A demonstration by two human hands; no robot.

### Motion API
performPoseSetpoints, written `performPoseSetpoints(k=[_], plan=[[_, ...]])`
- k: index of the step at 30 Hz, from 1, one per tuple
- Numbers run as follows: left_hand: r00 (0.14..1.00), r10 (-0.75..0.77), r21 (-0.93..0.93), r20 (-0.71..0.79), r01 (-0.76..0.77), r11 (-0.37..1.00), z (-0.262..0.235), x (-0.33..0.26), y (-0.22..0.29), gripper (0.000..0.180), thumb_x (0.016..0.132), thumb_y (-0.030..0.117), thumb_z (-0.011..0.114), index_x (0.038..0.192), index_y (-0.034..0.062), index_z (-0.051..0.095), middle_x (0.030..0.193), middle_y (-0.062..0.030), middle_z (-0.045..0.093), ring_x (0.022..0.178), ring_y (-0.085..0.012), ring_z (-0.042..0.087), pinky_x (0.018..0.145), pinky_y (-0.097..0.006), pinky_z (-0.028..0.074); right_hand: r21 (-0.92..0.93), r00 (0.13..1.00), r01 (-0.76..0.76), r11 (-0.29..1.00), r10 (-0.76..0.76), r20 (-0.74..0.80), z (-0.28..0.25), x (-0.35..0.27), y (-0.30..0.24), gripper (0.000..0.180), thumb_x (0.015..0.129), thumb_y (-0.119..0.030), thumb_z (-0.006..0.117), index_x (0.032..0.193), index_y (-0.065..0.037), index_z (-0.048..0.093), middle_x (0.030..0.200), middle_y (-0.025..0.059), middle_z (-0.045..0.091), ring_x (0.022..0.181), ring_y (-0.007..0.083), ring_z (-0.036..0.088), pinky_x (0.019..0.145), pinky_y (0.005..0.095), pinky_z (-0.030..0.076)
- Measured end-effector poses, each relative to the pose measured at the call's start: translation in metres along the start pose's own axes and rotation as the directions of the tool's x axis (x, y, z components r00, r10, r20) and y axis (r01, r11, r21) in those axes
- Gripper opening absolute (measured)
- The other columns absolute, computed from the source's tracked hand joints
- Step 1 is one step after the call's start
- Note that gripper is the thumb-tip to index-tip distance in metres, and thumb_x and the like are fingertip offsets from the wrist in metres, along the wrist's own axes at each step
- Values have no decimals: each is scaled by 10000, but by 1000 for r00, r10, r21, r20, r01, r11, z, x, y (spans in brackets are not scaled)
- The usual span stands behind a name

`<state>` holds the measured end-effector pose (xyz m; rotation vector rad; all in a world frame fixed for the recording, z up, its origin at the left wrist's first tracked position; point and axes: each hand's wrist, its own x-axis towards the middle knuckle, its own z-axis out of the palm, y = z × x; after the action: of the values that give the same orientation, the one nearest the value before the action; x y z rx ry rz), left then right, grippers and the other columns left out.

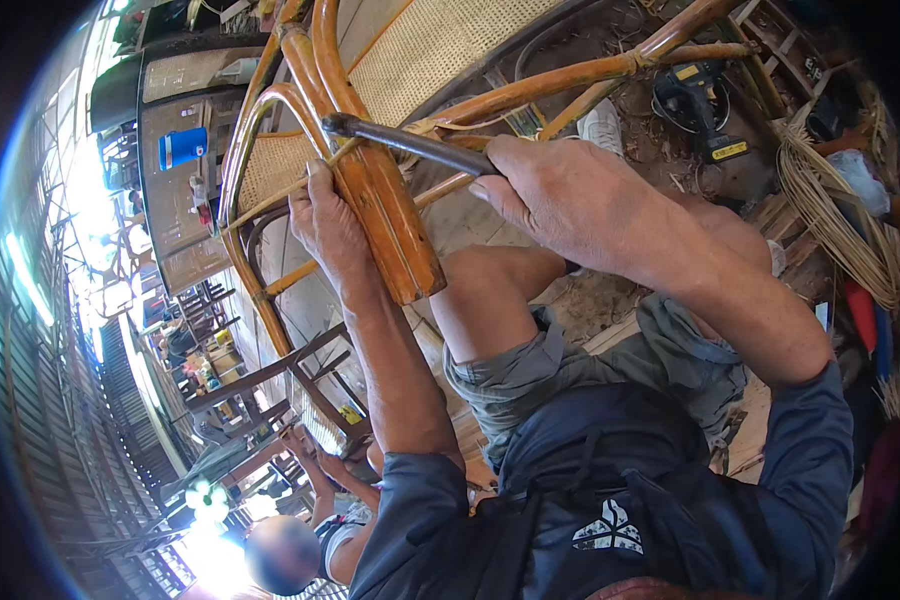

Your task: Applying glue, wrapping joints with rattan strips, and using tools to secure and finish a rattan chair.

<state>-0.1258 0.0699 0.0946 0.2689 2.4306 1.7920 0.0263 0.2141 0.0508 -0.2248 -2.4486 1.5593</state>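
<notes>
My left hand (332,222) is closed at the edge of a varnished rattan chair frame (385,215), its thumb and fingers pinching a thin cane strip (270,205) that crosses the bundled poles. My right hand (580,200) grips a dark metal rod-shaped tool (420,145) with a thicker, rounded end. That end lies over the poles close to my left thumb; whether it touches the strip I cannot tell. The tool's rear end is hidden inside my right fist. Behind the poles spreads a woven cane panel (420,55).
A cordless drill (700,110) lies on the floor at the far right, left of a bundle of cane strips (840,210). At left, a blue jug (182,148) stands on a wooden surface. Another person (345,535) is at lower left, beside a dark chair frame (315,385).
</notes>
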Motion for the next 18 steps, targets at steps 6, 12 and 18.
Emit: performPoseSetpoints(k=[6, 12, 18], plan=[[1000, -11, 8, 7, 11, 1000, 6, 0, 4, 270, 901, 231, 462, 864, -11, 574, 734, -108, 617, 603, -142, 618, 513, -245, 513, 104, 956, 214, 971, -187, -224, -2, -2, -12, 219, 865, -209, 535, 853, 3, 481, 635, 198, 525, 620, 377, 552, 528, 420, 424], [1000, -3, -125, 19, 5, 992, -8, 17, -16, 273, 893, 221, 472, 844, -22, 587, 715, -111, 615, 574, -146, 605, 506, -251, 507, 184, 992, -111, 977, 119, -36, 2, 1, 5, 271, 872, -240, 497, 837, 29, 508, 629, 224, 553, 647, 368, 591, 561, 418, 465], [999, -26, -281, -32, 16, 960, -9, 19, -20, 144, 829, 130, 561, 809, -9, 535, 736, -60, 571, 629, -117, 562, 583, -251, 488, 284, 962, -128, 950, 188, -196, 12, -24, 7, 290, 887, -272, 493, 856, 16, 505, 595, 205, 522, 556, 361, 531, 524, 405, 413]])
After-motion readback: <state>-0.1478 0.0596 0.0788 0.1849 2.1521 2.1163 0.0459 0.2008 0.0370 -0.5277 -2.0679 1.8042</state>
